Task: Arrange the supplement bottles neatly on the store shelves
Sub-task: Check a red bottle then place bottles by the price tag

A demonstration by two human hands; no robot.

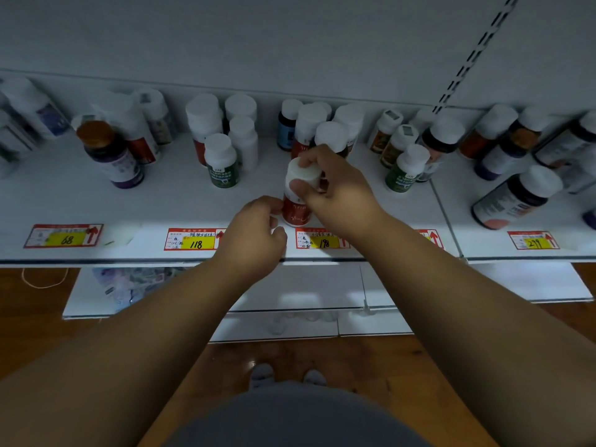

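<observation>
Your right hand [332, 185] is gripping the white cap of a red-label bottle [298, 196], thumb on the near side of the cap, fingers curled over the top and far side. The bottle is standing upright w/ its base on the white shelf [167, 201], near the front edge, just behind the 198 price tag [319, 239]. Your left hand [258, 230] is sitting low at the bottle's left side, fingers curled in toward its base; fingertips are touching or nearly touching the label, can't tell which, and no firm hold is showing.

Behind the held bottle, more white-capped bottles are clustering in a group [317, 130] toward the back panel. To the left, a green-label bottle [222, 161] is standing in front of another white-capped group. Further left, a purple-label bottle w/ an orange cap [109, 153] is standing alone. To the right, a second green-label bottle [407, 169] is standing at the front of a row. At far right a dark bottle [516, 198] is leaning noticeably in this wide-angle view.

Along the shelf front, the 118 tag [193, 240] is sitting left of your left hand, the 68 tag [64, 236] further left, the 299 tag [533, 241] far right.
</observation>
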